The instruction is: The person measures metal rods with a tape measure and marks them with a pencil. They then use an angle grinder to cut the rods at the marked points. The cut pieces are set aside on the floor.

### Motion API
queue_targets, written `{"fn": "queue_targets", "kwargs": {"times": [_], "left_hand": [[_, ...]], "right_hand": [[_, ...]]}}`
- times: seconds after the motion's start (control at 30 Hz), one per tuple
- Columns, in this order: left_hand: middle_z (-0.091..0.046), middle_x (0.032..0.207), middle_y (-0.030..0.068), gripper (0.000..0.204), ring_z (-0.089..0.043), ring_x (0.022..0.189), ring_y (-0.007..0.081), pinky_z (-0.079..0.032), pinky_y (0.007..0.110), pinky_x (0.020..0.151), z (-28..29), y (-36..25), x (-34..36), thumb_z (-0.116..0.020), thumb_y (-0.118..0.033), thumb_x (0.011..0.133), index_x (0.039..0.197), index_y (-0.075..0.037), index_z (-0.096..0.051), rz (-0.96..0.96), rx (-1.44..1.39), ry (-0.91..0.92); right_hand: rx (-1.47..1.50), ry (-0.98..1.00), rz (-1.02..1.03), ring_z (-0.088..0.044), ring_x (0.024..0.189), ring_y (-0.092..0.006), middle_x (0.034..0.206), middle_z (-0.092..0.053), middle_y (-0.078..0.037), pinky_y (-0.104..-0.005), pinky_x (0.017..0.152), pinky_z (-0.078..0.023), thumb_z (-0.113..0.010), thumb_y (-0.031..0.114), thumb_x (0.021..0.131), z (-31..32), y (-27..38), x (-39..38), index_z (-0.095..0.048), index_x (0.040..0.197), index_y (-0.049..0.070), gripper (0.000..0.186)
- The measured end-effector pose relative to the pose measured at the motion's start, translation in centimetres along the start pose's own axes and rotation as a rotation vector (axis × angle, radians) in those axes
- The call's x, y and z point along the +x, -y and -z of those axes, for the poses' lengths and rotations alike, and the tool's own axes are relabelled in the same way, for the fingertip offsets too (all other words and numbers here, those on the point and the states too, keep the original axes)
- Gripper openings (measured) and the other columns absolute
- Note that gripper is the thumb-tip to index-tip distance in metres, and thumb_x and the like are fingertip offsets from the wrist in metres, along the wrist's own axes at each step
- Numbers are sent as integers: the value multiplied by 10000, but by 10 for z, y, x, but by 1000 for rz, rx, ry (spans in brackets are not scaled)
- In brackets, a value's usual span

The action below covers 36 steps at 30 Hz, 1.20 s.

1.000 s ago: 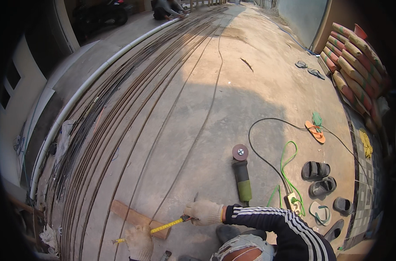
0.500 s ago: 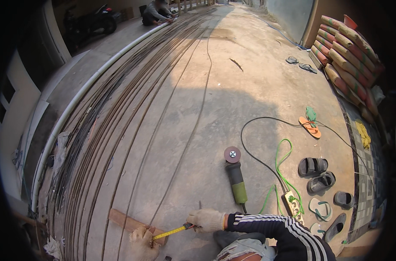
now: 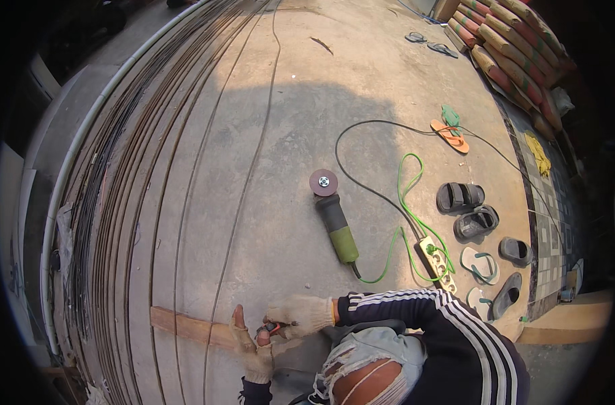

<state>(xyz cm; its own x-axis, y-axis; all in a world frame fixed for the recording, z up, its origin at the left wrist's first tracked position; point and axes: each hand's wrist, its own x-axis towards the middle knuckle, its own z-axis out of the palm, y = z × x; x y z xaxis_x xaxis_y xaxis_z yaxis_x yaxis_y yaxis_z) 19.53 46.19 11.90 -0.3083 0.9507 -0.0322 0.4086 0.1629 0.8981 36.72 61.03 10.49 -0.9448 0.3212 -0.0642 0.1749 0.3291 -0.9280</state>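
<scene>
Half second ago, held yellow blade stretched between hands; now brought left hand [image 3: 255, 358] in beside right hand [image 3: 304, 314]. Grasping tape measure [image 3: 271, 328] in right, near wooden plank [image 3: 189, 325]; cannot tell left grip, fingers overlapping.

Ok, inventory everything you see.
Long metal rods: many, brown-black, left
Long round pipe: one, white, left
Wooden board: one, brown, lower left
Disc grinder: one, green-black, centre
Power strip: one, white, right
Looped cables: two, green and black, right
Footwear: about ten, mixed, right
Stacked sacks: several, tan-red, upper right
Cloth: one, yellow, right
Tape measure: one, black-red, lower centre
Gloved hands: two, cream, lower centre
Striped sleeves: two, navy-white, bottom
</scene>
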Motion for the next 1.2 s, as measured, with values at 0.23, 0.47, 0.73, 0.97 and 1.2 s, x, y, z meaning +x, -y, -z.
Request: {"fn": "queue_targets", "kwargs": {"times": [0.23, 0.47, 0.73, 0.97, 1.2], "left_hand": [[-476, 1611, 188, 647, -436, 1513, 297, -345, 452, 1243, 43, 18, -15, -546, -375, 1109, 1603, 24, -419, 188, -92, -193], [-569, 1508, 193, 604, -540, 1410, 284, -411, 441, 1189, 76, 35, -16, -560, -372, 1115, 1557, 32, -482, 375, -89, -170], [-593, 1457, 211, 612, -571, 1350, 301, -436, 419, 1139, 102, 24, -17, -625, -371, 1082, 1516, 46, -516, 447, 149, 28], [-594, 1430, 213, 653, -589, 1284, 317, -492, 425, 1060, 119, 26, -18, -644, -412, 1062, 1508, 47, -518, 467, 283, 102], [-603, 1400, 192, 627, -589, 1234, 281, -515, 384, 999, 125, 42, -30, -650, -396, 1063, 1499, 37, -527, 506, 251, 162]], "right_hand": [[351, -662, -709, -693, 1023, -149, 1145, -740, -91, -326, 871, -566, -783, 323, 953, 87, -45, -148, -674, 1346, 2, 519], [292, -1431, -928, -535, 608, -119, 802, -610, -12, -289, 543, -452, -691, 311, 1002, 157, -132, -329, -722, 1140, 48, 299], [607, -1639, -1221, -475, 513, -143, 687, -526, 9, -336, 471, -423, -736, 279, 942, 131, -205, -452, -659, 938, 148, 152], [837, -1727, -1151, -591, 634, -152, 763, -587, -17, -313, 556, -530, -634, 194, 996, 96, -241, -495, -648, 975, 116, 82], [620, -1630, -1159, -604, 624, -180, 798, -640, -38, -316, 539, -502, -594, 163, 1014, 72, -247, -540, -659, 995, 124, 77]]}}
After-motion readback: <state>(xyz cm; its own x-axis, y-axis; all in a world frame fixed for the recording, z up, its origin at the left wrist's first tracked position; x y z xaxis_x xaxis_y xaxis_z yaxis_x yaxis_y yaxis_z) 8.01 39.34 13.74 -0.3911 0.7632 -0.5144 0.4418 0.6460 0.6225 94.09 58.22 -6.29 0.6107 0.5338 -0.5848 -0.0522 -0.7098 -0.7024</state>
